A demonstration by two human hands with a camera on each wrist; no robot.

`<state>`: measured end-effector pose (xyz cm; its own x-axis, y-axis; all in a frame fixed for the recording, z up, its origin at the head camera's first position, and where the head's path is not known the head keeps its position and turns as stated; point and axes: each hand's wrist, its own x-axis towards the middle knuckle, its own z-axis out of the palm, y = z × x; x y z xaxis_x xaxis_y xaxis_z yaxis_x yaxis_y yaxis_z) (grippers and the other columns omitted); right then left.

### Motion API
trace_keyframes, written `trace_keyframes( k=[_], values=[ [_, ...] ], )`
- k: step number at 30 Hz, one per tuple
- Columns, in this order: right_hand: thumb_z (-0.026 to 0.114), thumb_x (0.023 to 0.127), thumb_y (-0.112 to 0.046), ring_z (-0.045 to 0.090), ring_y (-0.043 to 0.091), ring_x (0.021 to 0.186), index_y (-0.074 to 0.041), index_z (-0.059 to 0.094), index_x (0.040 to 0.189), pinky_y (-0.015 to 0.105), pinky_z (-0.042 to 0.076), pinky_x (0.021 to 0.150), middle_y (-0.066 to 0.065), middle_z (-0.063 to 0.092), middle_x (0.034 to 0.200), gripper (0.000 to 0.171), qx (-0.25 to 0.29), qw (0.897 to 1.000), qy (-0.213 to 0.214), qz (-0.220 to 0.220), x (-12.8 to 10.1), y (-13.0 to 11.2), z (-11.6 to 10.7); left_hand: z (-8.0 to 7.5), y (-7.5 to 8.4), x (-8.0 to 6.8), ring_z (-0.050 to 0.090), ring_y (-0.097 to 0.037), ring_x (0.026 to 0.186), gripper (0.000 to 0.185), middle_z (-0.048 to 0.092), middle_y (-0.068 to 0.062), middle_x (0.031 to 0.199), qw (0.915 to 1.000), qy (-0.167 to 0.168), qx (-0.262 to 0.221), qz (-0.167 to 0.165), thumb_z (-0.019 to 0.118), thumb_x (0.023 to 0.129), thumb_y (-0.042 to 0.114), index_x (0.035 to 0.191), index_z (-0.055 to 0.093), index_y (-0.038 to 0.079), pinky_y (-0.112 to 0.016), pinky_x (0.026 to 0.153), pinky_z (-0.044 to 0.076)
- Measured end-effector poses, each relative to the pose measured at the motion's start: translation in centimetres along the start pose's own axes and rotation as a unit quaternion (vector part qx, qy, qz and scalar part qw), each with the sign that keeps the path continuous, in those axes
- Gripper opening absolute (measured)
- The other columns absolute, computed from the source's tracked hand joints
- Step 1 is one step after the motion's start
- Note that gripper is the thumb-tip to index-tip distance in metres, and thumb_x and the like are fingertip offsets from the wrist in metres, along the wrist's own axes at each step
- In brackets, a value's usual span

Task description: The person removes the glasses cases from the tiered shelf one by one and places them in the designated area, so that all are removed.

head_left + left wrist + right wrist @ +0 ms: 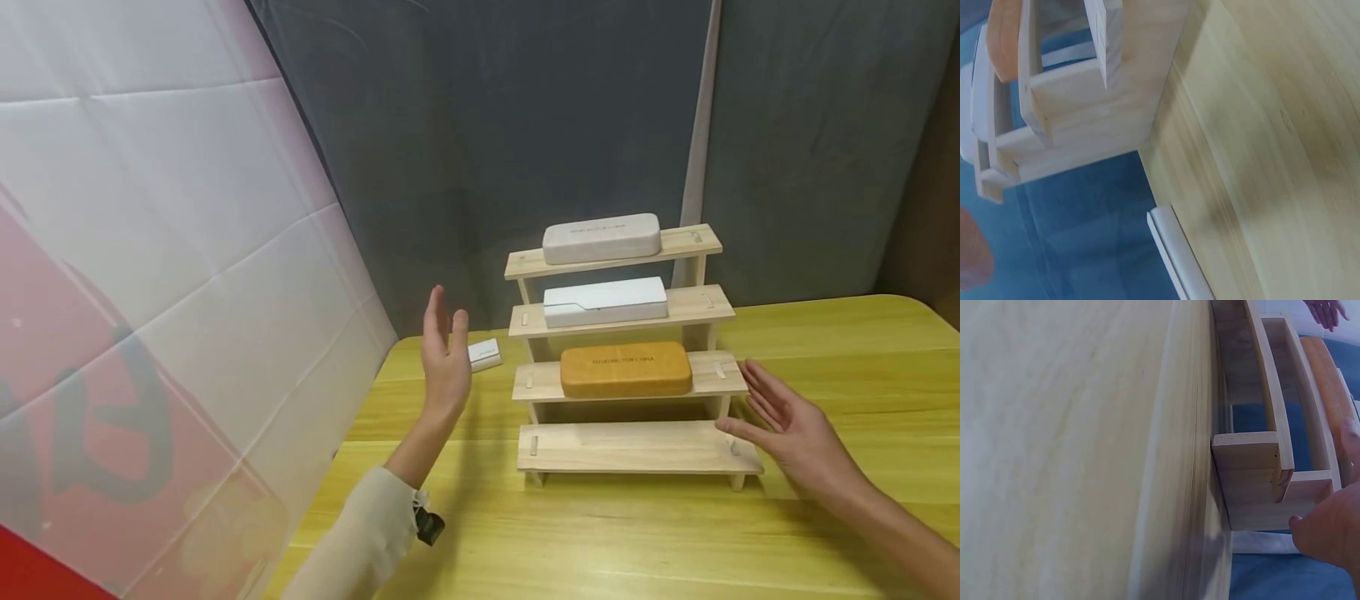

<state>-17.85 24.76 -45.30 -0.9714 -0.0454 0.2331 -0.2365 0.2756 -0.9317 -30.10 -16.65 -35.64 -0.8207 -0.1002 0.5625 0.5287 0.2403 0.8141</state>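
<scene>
A tiered wooden stand (637, 446) holds three long cases on its upper steps. The grey-white case (602, 239) lies on top, a white flap-lidded case (605, 302) one step below, and the orange-yellow case (626, 370) on the third step. On the lowest step lies nothing. My left hand (447, 367) is raised left of the stand, fingers up and thumb apart, holding nothing. At the stand's right side is my right hand (802, 437), fingers extended, its fingertips close to the end of the orange case's step. In the right wrist view that hand (1332, 528) appears beside the stand's end.
A small white box (484, 355) lies on the yellow wood-grain table (600, 542), behind my left hand. Dark grey curtain (487, 150) hangs behind the table. To the left stands a white and pink printed fabric panel (187, 208). A dark strap (428, 525) hangs at my left cuff.
</scene>
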Motion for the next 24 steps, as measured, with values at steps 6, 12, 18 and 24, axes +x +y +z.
trace_keyframes(
  k=[6, 12, 18, 24],
  values=[
    [0.073, 0.103, -0.011, 0.035, -0.003, 0.148, -0.018, 0.013, 0.172, 0.004, 0.041, 0.101, 0.014, 0.013, 0.176, 0.092, -0.007, 1.000, 0.006, -0.008, 0.1, -0.2, 0.2, 0.7, 1.0, -0.7, 0.028, -0.015, 0.158, 0.059, 0.030, 0.001, 0.173, 0.9993, -0.026, -0.013, 0.024, 0.050, 0.115, 0.031, 0.168, 0.030, 0.014, -0.044, 0.129, 0.025],
    [0.074, 0.102, -0.013, 0.031, 0.010, 0.155, -0.021, 0.014, 0.172, 0.004, 0.041, 0.101, 0.013, 0.012, 0.176, 0.092, -0.021, 1.000, 0.001, -0.014, 0.2, -0.4, 0.2, 1.6, 2.6, -1.7, 0.026, -0.010, 0.158, 0.062, 0.029, 0.003, 0.173, 0.9974, -0.054, -0.024, 0.040, 0.053, 0.114, 0.028, 0.168, 0.027, 0.011, -0.033, 0.128, 0.026],
    [0.074, 0.103, -0.020, 0.028, 0.014, 0.157, -0.024, 0.015, 0.172, 0.004, 0.040, 0.102, 0.009, 0.012, 0.177, 0.090, -0.033, 0.999, 0.000, -0.007, 0.3, -0.7, 0.2, 2.5, 2.7, -2.7, 0.028, -0.009, 0.158, 0.063, 0.031, 0.009, 0.171, 0.9924, -0.099, -0.050, 0.053, 0.056, 0.113, 0.025, 0.168, 0.028, 0.013, -0.033, 0.127, 0.026],
    [0.075, 0.102, -0.018, 0.026, 0.016, 0.158, -0.014, 0.017, 0.171, 0.003, 0.038, 0.103, 0.019, 0.016, 0.174, 0.090, -0.033, 0.999, 0.012, -0.015, 0.7, -0.8, 0.4, 3.2, 2.6, -3.8, 0.034, -0.014, 0.156, 0.061, 0.037, 0.003, 0.169, 0.9864, -0.143, -0.055, 0.059, 0.060, 0.110, 0.015, 0.166, 0.035, 0.014, -0.034, 0.126, 0.030]
  ],
)
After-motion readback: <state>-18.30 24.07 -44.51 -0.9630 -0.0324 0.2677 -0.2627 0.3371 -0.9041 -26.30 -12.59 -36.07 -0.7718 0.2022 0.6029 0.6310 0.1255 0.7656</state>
